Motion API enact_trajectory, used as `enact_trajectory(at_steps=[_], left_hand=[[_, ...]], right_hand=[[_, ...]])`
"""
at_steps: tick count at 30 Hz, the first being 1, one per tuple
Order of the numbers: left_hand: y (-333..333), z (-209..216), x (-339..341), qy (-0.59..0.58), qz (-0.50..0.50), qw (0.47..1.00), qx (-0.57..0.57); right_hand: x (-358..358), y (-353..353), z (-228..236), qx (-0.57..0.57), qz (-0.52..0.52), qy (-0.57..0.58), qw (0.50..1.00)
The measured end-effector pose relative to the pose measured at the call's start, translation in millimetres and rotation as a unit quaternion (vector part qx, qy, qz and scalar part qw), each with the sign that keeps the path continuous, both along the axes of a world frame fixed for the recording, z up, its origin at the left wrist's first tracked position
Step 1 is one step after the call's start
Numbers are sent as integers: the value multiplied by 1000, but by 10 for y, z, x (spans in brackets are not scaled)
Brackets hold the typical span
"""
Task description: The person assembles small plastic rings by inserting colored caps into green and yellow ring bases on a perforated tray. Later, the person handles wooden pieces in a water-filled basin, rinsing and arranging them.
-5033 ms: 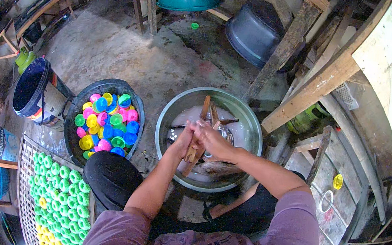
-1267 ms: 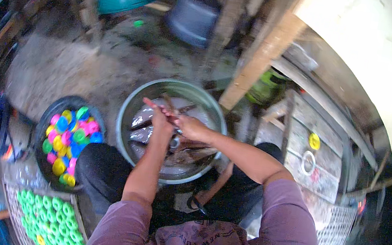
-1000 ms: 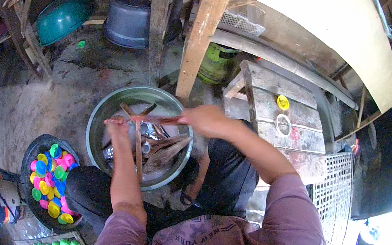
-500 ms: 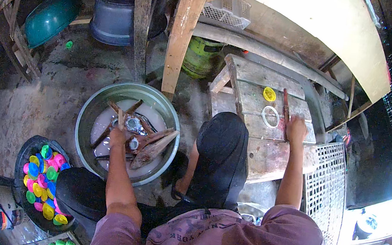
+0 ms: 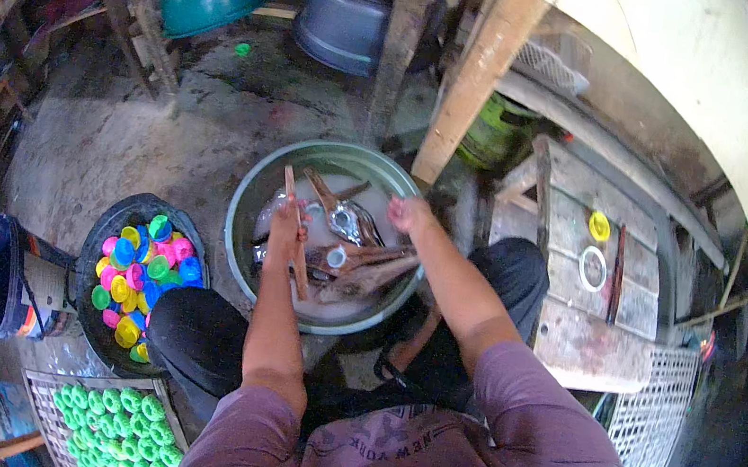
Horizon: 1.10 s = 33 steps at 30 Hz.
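The left hand has its fingers closed around a light-brown wooden stick over the round grey-green basin. The right hand, fingers part-curled with nothing visible in them, is back by its rim; the thin reddish-brown stick it held earlier lies on the weathered wooden tabletop.

Basin on concrete floor

The right hand no longer holds the reddish-brown stick; that now lies on the bench, well right of its fingers, which are back by the basin. The left hand now wraps a wooden stick, beside its fingers a second ago.
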<state>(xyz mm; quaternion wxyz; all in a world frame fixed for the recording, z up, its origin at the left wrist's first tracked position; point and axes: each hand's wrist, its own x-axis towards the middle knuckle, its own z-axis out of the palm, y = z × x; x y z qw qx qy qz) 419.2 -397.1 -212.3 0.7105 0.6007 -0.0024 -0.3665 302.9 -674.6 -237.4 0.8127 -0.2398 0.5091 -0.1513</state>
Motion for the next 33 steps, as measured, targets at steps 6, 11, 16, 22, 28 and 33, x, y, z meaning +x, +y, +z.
enact_trajectory(at_steps=[6, 11, 16, 22, 28, 33], left_hand=[[119, -106, -69, 173, 87, 967, -165], [130, -117, -238, 292, 140, 930, -172], [180, -24, -273, 257, 90, 939, -208], [91, 194, -203, 198, 57, 946, -250], [-212, 522, -404, 200, 67, 892, -399], [-348, 781, -682, 105, -45, 977, -180]], right_hand=[[201, -15, -1342, 40, -85, -80, 992], [483, 69, -1506, 42, -153, -154, 975], [376, 243, -1013, 136, -268, -259, 918], [393, 1037, 509, 53, 244, -461, 852], [410, 1973, 1013, -813, 395, 54, 424], [779, 1387, 1120, -727, 344, 37, 593]])
